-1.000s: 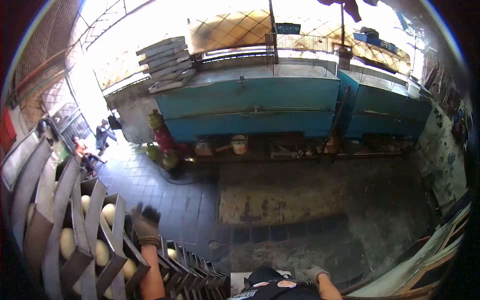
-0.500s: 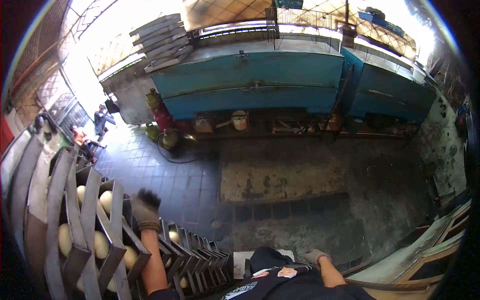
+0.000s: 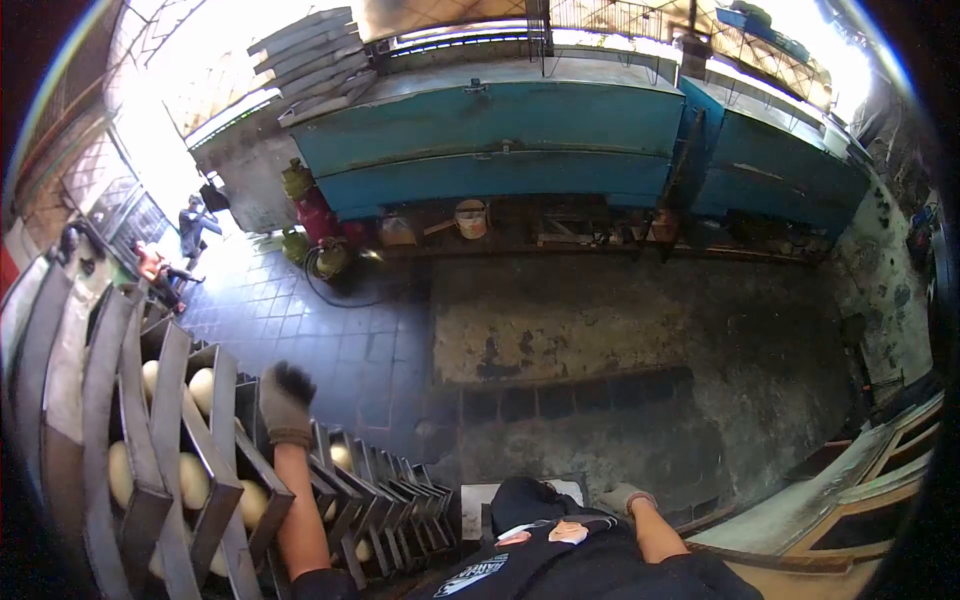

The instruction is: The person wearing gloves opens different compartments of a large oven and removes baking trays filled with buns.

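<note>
My left hand [image 3: 286,405], in a grey glove with dark fingertips, is stretched over the outer edge of a tall stack of metal trays [image 3: 215,440]. Its fingers look extended, and I see nothing held in them. Pale, rounded dough pieces [image 3: 194,480] lie inside the trays. Whether the palm touches a tray rim cannot be made out. My right hand [image 3: 625,498], also gloved, hangs low beside my body, away from the trays. Its fingers are loosely apart with nothing visible in them.
Long blue metal cabinets [image 3: 490,150] line the far side. Gas cylinders [image 3: 312,215] with a hose stand at their left end, and a white bucket [image 3: 471,219] sits underneath. Two people [image 3: 193,228] are at the far left. A wooden-framed rack [image 3: 870,500] is at lower right.
The view has shifted slightly, so the cabinets and floor sit higher in it. My left hand stays by the tray edge; my right hand remains low at my side.
</note>
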Available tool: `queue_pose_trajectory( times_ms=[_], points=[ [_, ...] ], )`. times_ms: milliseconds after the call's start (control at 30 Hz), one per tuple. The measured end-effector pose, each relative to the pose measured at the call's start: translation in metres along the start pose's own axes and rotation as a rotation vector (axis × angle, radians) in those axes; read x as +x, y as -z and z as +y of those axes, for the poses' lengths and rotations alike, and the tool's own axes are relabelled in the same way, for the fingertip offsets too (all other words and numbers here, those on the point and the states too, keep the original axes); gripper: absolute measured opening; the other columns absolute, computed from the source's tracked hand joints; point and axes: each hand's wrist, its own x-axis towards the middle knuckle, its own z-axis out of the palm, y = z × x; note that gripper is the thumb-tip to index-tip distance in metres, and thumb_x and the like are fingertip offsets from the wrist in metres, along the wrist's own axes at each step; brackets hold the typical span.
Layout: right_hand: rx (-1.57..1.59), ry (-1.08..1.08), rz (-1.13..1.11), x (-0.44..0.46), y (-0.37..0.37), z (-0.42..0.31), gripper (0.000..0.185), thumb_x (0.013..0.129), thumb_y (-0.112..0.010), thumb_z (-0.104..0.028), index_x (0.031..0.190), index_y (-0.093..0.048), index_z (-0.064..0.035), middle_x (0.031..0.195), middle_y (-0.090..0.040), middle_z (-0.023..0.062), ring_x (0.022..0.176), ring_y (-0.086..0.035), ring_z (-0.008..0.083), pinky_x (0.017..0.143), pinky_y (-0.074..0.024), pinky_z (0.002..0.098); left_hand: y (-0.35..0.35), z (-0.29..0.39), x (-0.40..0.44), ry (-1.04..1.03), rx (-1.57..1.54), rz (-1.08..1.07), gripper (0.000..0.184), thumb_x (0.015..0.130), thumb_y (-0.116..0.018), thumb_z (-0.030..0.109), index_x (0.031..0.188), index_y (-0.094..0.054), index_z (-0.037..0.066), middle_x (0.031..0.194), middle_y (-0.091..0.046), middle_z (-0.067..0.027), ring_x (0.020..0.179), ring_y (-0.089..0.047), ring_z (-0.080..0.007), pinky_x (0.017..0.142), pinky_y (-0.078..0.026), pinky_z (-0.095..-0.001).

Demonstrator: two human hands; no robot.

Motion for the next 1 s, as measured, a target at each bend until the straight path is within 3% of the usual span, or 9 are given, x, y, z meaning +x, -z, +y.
queue_pose_trajectory(
  times_ms=[167, 400, 500, 600, 667, 767, 1000],
  points=[
    [-0.002, 0.015, -0.005, 0.009, -0.007, 0.001, 0.074, 0.097, -0.075, -0.058, 0.15, -0.079, -0.0058, 0.156, -0.074, 0.0246, 0.148, -0.068, 0.0428, 0.124, -0.0519, 0.0505, 0.004, -0.001, 0.004, 0.007, -0.021, -0.004, 0.04, 0.116, -0.061, 0.054, 0.122, -0.079, 0.02, 0.1, -0.079, -0.0019, 0.088, -0.073, -0.0251, 0.08, -0.059, -0.0463],
    [0.062, -0.008, -0.015, 0.009, -0.008, 0.004, 0.073, 0.099, -0.076, -0.059, 0.15, -0.079, -0.0074, 0.155, -0.075, 0.0244, 0.147, -0.07, 0.0413, 0.124, -0.0524, 0.0489, 0.005, 0.002, 0.005, -0.041, -0.099, 0.045, 0.062, 0.119, -0.046, 0.069, 0.128, -0.079, 0.017, 0.102, -0.08, -0.005, 0.088, -0.074, -0.0283, 0.081, -0.06, -0.0516],
    [0.07, -0.032, -0.101, 0.02, -0.012, 0.013, 0.086, 0.093, -0.075, -0.061, 0.162, -0.071, -0.0093, 0.169, -0.065, 0.0223, 0.153, -0.065, 0.0431, 0.125, -0.0519, 0.0523, 0.002, 0.003, 0.001, -0.054, -0.106, 0.061, 0.065, 0.119, -0.045, 0.071, 0.129, -0.079, 0.017, 0.102, -0.08, -0.0054, 0.088, -0.075, -0.0284, 0.082, -0.061, -0.0523],
    [0.063, -0.069, -0.104, 0.018, -0.014, 0.016, 0.087, 0.094, -0.075, -0.061, 0.162, -0.07, -0.0071, 0.168, -0.067, 0.022, 0.152, -0.066, 0.0427, 0.124, -0.0521, 0.0521, 0.002, 0.001, 0.002, -0.062, -0.105, 0.064, 0.066, 0.118, -0.045, 0.074, 0.129, -0.079, 0.017, 0.102, -0.081, -0.0056, 0.088, -0.075, -0.0284, 0.082, -0.061, -0.0521],
    [0.085, -0.066, -0.022, 0.007, -0.012, 0.012, 0.073, 0.095, -0.08, -0.06, 0.146, -0.082, -0.0071, 0.149, -0.08, 0.0222, 0.138, -0.075, 0.0395, 0.119, -0.0555, 0.0483, 0.005, 0.0, 0.005, -0.066, -0.101, 0.049, 0.067, 0.118, -0.046, 0.075, 0.128, -0.078, 0.018, 0.101, -0.081, -0.0056, 0.088, -0.074, -0.0285, 0.081, -0.061, -0.0521],
    [0.077, -0.025, 0.007, 0.039, -0.03, 0.034, 0.076, 0.094, -0.08, -0.062, 0.147, -0.081, -0.0063, 0.149, -0.079, 0.0227, 0.139, -0.074, 0.0406, 0.12, -0.0552, 0.0485, 0.009, -0.001, 0.009, -0.036, -0.122, 0.016, 0.067, 0.117, -0.046, 0.076, 0.127, -0.078, 0.018, 0.1, -0.081, -0.0053, 0.086, -0.074, -0.0284, 0.08, -0.061, -0.0519],
    [0.031, 0.008, 0.04, 0.018, -0.017, 0.018, 0.079, 0.095, -0.075, -0.063, 0.149, -0.079, -0.0055, 0.152, -0.077, 0.0247, 0.143, -0.072, 0.0432, 0.122, -0.054, 0.0505, 0.005, 0.0, 0.007, -0.054, -0.083, 0.026, 0.066, 0.118, -0.046, 0.075, 0.127, -0.077, 0.018, 0.1, -0.082, -0.0049, 0.083, -0.074, -0.0288, 0.078, -0.06, -0.0515]
  ],
)
